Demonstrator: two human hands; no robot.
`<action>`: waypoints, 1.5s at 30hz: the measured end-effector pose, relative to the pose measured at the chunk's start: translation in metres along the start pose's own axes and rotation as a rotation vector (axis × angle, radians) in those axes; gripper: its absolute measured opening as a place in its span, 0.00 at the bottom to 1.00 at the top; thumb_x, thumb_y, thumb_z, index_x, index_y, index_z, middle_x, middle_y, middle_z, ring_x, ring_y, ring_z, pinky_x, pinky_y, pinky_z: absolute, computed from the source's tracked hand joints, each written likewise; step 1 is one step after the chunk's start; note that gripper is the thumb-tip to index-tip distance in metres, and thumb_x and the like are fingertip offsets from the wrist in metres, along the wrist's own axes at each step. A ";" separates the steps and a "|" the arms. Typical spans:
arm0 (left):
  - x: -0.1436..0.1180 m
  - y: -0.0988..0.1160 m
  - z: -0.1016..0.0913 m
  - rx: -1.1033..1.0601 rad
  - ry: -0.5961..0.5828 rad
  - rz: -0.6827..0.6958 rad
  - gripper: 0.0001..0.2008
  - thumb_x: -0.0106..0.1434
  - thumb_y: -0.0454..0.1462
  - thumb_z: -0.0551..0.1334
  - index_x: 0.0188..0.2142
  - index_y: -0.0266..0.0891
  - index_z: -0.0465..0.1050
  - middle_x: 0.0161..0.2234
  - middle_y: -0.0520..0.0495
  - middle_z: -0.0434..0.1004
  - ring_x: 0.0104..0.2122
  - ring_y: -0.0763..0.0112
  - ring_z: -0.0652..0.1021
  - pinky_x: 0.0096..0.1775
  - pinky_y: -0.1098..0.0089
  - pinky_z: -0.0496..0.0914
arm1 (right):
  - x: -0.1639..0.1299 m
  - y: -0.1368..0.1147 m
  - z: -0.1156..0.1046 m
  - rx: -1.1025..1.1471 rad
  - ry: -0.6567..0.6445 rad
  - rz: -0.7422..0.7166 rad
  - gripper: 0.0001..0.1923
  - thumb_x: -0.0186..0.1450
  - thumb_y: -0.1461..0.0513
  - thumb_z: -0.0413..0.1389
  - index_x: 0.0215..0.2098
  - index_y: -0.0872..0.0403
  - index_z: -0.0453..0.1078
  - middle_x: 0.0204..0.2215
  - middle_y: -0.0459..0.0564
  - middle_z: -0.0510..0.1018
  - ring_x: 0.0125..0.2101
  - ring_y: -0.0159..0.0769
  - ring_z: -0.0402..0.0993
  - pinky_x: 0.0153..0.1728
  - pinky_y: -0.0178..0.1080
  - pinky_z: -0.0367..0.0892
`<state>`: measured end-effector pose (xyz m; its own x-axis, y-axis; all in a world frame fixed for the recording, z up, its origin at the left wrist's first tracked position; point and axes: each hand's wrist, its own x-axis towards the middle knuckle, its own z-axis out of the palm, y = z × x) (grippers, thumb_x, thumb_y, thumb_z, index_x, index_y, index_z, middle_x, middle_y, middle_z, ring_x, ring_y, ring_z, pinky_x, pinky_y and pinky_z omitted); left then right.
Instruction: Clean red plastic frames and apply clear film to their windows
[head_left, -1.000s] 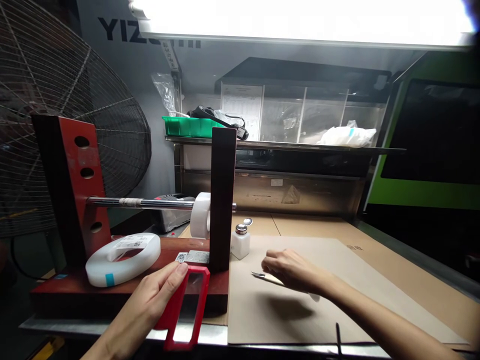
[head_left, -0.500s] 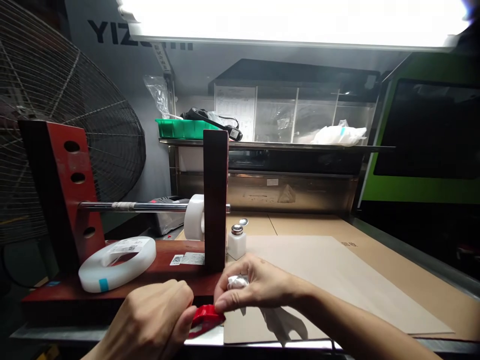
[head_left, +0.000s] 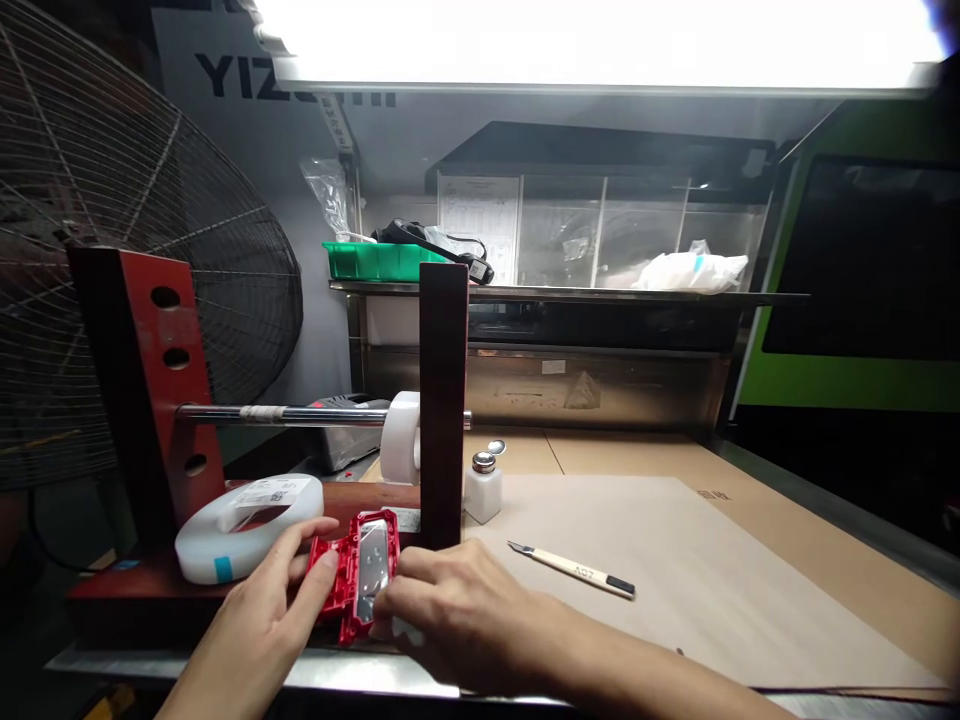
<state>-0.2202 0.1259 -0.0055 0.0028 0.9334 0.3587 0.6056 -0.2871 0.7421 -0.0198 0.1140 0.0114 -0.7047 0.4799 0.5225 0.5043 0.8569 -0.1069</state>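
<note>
Down low in the middle, a red plastic part [head_left: 358, 575] with a shiny middle sits at the front edge of the red stand [head_left: 150, 590]. Both hands have it. The left hand [head_left: 274, 590] curls its grip around the part's left side. The right hand [head_left: 450, 615] closes its fingers on the right side. Just right of them, a small knife [head_left: 571, 570] lies on brown cardboard [head_left: 712, 580]. A white tape ring [head_left: 247, 510] rests at the left.

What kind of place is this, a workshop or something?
Most likely a factory workbench. A red roll stand carries white tape on a steel rod, a green machine stands alongside, and both hands hold a red plastic part.
</note>
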 end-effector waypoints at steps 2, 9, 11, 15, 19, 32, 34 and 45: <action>0.004 -0.006 -0.003 0.070 0.009 -0.028 0.24 0.62 0.55 0.48 0.51 0.46 0.62 0.37 0.47 0.81 0.39 0.59 0.80 0.40 0.65 0.72 | 0.004 0.008 0.010 0.304 0.158 0.138 0.10 0.64 0.58 0.54 0.31 0.57 0.73 0.27 0.47 0.75 0.24 0.28 0.65 0.24 0.30 0.58; 0.010 0.007 -0.013 0.319 0.080 -0.034 0.21 0.62 0.50 0.43 0.49 0.47 0.60 0.40 0.43 0.81 0.42 0.51 0.79 0.42 0.58 0.68 | 0.023 0.039 0.026 1.055 0.437 0.716 0.24 0.57 0.44 0.58 0.24 0.57 0.67 0.15 0.37 0.57 0.17 0.23 0.51 0.19 0.30 0.50; 0.010 0.010 -0.013 0.356 0.084 -0.026 0.21 0.62 0.49 0.42 0.49 0.46 0.59 0.40 0.43 0.81 0.40 0.50 0.79 0.40 0.58 0.69 | 0.029 0.039 0.028 1.131 0.455 0.744 0.23 0.54 0.45 0.60 0.24 0.57 0.68 0.14 0.37 0.57 0.16 0.23 0.50 0.18 0.31 0.47; 0.011 0.008 -0.011 0.364 0.121 -0.004 0.20 0.63 0.48 0.40 0.48 0.47 0.59 0.38 0.43 0.81 0.39 0.50 0.80 0.38 0.60 0.68 | 0.038 0.035 0.031 1.170 0.496 0.773 0.19 0.50 0.49 0.62 0.25 0.57 0.69 0.12 0.37 0.59 0.15 0.23 0.50 0.17 0.31 0.45; 0.012 0.002 -0.010 0.306 0.114 -0.006 0.18 0.64 0.48 0.41 0.48 0.48 0.58 0.37 0.45 0.81 0.39 0.51 0.79 0.38 0.60 0.68 | 0.037 0.032 0.031 1.186 0.515 0.784 0.17 0.49 0.51 0.63 0.23 0.57 0.68 0.11 0.36 0.58 0.14 0.23 0.49 0.17 0.31 0.44; 0.002 0.029 0.019 -0.103 0.129 -0.020 0.15 0.62 0.54 0.48 0.37 0.48 0.61 0.24 0.54 0.75 0.28 0.60 0.77 0.33 0.64 0.67 | -0.007 -0.014 0.042 1.247 0.380 0.827 0.14 0.49 0.56 0.63 0.21 0.58 0.68 0.14 0.40 0.63 0.15 0.22 0.52 0.17 0.30 0.47; -0.001 0.034 0.020 -0.139 0.119 -0.027 0.16 0.61 0.55 0.49 0.37 0.49 0.61 0.23 0.55 0.74 0.27 0.60 0.76 0.32 0.63 0.67 | -0.011 -0.016 0.044 1.230 0.378 0.817 0.14 0.50 0.56 0.63 0.21 0.59 0.68 0.15 0.42 0.64 0.17 0.24 0.55 0.19 0.30 0.49; 0.000 0.038 0.022 -0.207 0.135 -0.015 0.22 0.52 0.57 0.60 0.39 0.47 0.61 0.30 0.52 0.77 0.30 0.57 0.79 0.34 0.59 0.71 | -0.016 -0.018 0.037 1.131 0.340 0.839 0.13 0.50 0.56 0.59 0.20 0.59 0.67 0.17 0.46 0.65 0.21 0.27 0.56 0.22 0.33 0.50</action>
<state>-0.1798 0.1197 0.0110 -0.1196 0.9049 0.4084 0.4288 -0.3239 0.8433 -0.0357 0.0981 -0.0268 -0.1741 0.9766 0.1260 -0.0683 0.1156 -0.9909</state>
